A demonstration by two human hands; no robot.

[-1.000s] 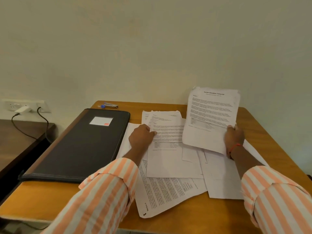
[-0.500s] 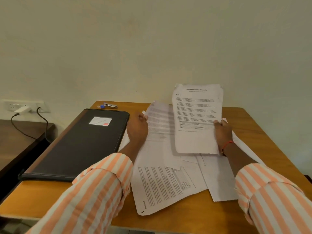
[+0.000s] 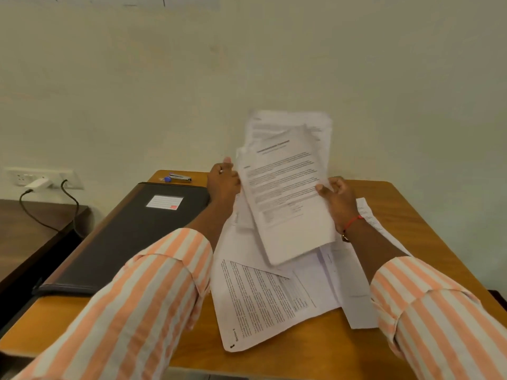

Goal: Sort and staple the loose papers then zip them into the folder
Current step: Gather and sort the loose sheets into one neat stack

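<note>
Cream plaster wall [image 3: 274, 64] fills the upper half of view. Below it, an orange-brown wooden table [image 3: 428, 231], its far edge against the wall.

Black zip folder [image 3: 131, 237], rectangular and leather-look, lies flat and closed along the table's left side. White label with a red corner patch [image 3: 164, 202] sits near its far end.

Loose white printed papers [image 3: 263, 303] are spread flat over the table's middle and right, overlapping at odd angles. The nearest sheet runs close to the front edge.

Raised above that spread is a sheaf of white printed sheets [image 3: 288, 193], held between both my hands, clear of the table. The front sheet tilts with its top toward the right; more sheets stand behind it, taller and uneven. The print is blurred and I cannot read it.

My left hand [image 3: 222, 183] grips the sheaf's left edge, fingers curled behind. My right hand [image 3: 338, 197] pinches the right edge, thumb on the front face. There is a red thread bracelet [image 3: 352, 222] on that wrist, and striped orange-and-white sleeves on both arms.

Small silver stapler [image 3: 179, 177] sits at the table's far left corner, just beyond the folder and apart from it.
</note>
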